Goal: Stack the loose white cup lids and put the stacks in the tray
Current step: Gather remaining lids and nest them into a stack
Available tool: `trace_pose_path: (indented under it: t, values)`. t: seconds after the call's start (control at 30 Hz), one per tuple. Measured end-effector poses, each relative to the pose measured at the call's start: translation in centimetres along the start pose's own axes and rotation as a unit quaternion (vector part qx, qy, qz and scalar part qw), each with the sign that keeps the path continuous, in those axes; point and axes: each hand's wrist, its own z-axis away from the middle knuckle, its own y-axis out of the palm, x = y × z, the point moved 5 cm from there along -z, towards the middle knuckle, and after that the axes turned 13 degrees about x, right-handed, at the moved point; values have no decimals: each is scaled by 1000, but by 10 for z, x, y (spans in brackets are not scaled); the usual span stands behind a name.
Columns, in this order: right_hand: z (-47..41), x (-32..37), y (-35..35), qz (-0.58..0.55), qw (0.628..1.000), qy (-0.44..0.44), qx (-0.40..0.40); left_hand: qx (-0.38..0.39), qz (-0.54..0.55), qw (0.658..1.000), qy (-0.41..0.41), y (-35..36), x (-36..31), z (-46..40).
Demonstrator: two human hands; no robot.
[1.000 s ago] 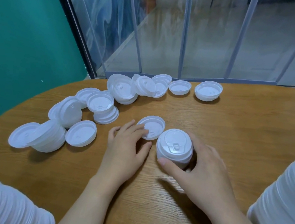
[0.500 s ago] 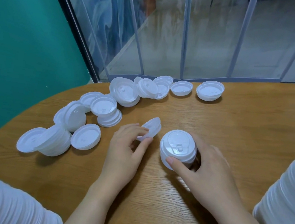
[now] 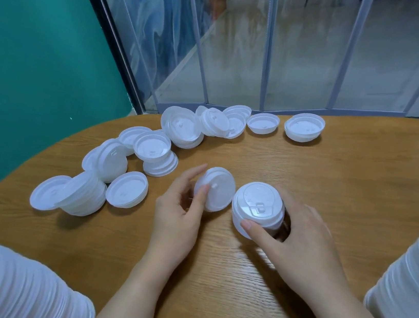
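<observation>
Your left hand [image 3: 178,208] pinches one tipped lid [image 3: 216,189], ready to drop on the stack [image 3: 257,210] your right hand [image 3: 296,241] grips steady.

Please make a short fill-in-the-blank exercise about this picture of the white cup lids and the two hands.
1. The left hand holds a single lid that is tilted on its ____.
2. The right hand grips a short stack of lids that stands on the ____ table.
3. The top lid of that stack faces ____.
4. The wall at the left is ____.

Missing words: edge; wooden; up; green
</observation>
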Motion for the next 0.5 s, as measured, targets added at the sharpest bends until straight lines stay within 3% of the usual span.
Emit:
trace_pose_path:
  t: [0.2, 0.33, 0.5]
  values:
    - [0, -1, 0, 1, 1000, -3, 1, 23, -156, 987, -22, -4, 7, -4]
    - [-1, -1, 1, 3, 1000, -6, -3, 57, -197, 975, -91, -5, 16, -4]
    - [-1, -1, 1, 0, 1000, -14, -4, 56, -235, 965, -98, -3, 15, -4]
